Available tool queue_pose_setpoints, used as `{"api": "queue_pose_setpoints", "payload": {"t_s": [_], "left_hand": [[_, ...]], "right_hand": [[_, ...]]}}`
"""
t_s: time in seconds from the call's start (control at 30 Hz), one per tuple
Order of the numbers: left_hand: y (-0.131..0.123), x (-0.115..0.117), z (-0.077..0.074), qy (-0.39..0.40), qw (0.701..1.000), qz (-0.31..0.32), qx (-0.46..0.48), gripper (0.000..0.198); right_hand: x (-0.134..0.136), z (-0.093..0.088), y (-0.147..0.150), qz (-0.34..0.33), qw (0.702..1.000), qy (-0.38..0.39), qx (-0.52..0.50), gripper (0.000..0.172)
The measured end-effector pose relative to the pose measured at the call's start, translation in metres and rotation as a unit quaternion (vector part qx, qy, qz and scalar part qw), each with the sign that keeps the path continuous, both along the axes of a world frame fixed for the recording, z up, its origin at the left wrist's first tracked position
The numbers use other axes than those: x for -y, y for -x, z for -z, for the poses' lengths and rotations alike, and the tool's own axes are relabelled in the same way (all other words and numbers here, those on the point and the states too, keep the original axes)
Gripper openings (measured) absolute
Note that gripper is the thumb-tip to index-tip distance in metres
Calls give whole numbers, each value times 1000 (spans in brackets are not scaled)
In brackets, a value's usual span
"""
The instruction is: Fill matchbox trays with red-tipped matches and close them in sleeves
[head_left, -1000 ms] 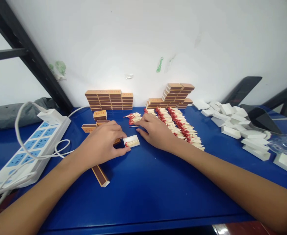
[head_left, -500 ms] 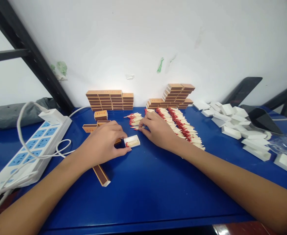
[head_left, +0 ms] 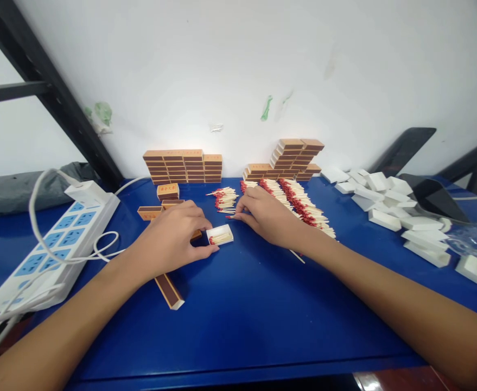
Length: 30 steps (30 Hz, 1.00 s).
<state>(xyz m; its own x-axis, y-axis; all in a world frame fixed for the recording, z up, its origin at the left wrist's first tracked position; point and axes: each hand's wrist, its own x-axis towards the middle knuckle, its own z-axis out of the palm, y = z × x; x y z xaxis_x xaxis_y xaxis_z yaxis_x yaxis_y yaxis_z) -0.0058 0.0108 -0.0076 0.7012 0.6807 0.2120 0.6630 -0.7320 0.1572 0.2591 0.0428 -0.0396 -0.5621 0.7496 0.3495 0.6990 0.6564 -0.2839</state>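
Observation:
My left hand rests on the blue table with thumb and index finger closed at the left end of a small white matchbox tray. Some red-tipped matches lie inside that tray. To its upper right, my right hand pinches at least one match, whose red head pokes out past the fingertips. A small loose pile of matches lies just beyond these fingers. Long rows of matches spread behind and under my right hand, which hides part of them.
Stacked matchboxes and a second stack stand against the wall. Several boxes and sleeves lie around my left hand. White trays are heaped at right. A power strip with cables occupies the left.
My right hand has drawn slightly back from the small pile with a match between its fingertips. My left hand and the tray have stayed almost in place.

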Motion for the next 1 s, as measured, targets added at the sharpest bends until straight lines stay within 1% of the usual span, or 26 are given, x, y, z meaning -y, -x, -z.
{"api": "queue_pose_setpoints", "payload": {"t_s": [0.13,0.23,0.37,0.47,0.67,0.77,1.0], "left_hand": [[0,0,0,1,1000,1,3,24],[0,0,1,-5,1000,6,10,24],[0,-1,3,-15,1000,11,18,26],[0,-1,2,-9,1000,13,12,26],[0,0,1,-7,1000,9,8,27],[0,1,0,-3,1000,9,3,28],[-1,1,1,0,1000,13,1,28]], "right_hand": [[14,-9,4,-20,999,14,-30,11],[26,-14,13,-35,999,7,-14,13],[36,-15,26,-36,999,-20,25,12],[36,-13,31,-43,998,-26,43,10],[30,-11,22,-41,999,3,-10,8],[27,-10,18,-52,998,18,-22,8],[30,-2,25,-69,997,29,-37,9]]}}
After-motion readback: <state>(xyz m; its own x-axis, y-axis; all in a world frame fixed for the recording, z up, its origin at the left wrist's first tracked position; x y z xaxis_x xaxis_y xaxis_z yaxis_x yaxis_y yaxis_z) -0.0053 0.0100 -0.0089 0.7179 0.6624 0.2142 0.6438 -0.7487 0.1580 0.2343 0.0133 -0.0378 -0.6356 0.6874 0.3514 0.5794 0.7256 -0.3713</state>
